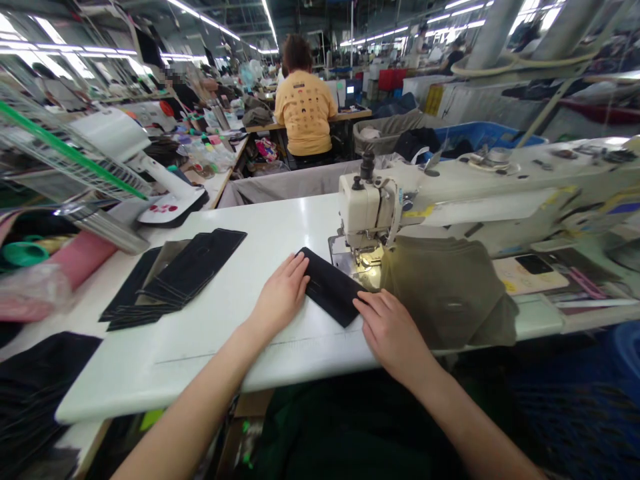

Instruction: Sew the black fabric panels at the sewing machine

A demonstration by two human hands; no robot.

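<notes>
A dark, folded fabric piece (pixel 330 287) lies slantwise on the white sewing table, just in front of the sewing machine's lit needle area (pixel 369 261). My left hand (pixel 281 293) grips its far left end, fingers together along the edge. At the near right end, my right hand (pixel 393 330) pinches the corner, the thumb partly hidden. Right of the needle, a stack of olive-brown fabric (pixel 445 293) spreads over the machine bed and hangs past the table's front edge. A fanned pile of dark stitched pieces (pixel 193 270) rests left of my left hand.
The sewing machine head (pixel 367 210) stands close beyond the fabric. A white lamp (pixel 167 193) and pink roll (pixel 90 263) are at left, above more dark pieces (pixel 40 380). A phone (pixel 533 265) lies at right. A person in a yellow shirt (pixel 306 113) sits ahead.
</notes>
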